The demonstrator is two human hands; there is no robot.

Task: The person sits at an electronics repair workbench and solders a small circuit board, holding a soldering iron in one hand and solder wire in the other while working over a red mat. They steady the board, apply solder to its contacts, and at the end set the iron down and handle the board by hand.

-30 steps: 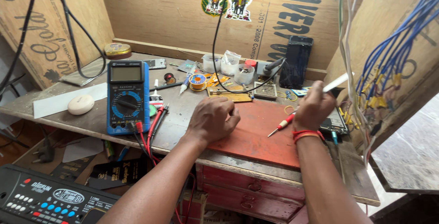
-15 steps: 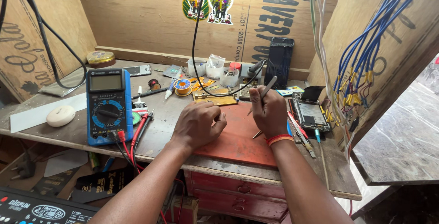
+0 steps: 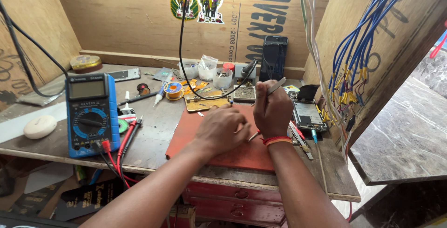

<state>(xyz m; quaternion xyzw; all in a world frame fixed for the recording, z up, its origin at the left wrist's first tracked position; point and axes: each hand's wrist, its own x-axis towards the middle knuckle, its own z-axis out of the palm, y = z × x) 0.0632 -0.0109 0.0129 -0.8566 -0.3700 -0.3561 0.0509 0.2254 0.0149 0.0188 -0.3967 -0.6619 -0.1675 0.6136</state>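
Here the right hand (image 3: 272, 111) closes its grip on slim metal tweezers (image 3: 275, 86), its lower tip hidden. The left hand (image 3: 222, 130) lies curled, knuckles up, on the smooth red mat (image 3: 195, 130) atop the scuffed wooden tabletop (image 3: 153, 116); whatever is beneath stays hidden.

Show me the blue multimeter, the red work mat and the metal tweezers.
blue multimeter (image 3: 91, 115), head view, on its dial.
red work mat (image 3: 195, 125), head view, bare left part.
metal tweezers (image 3: 276, 86), head view, on the upper end above the right hand.
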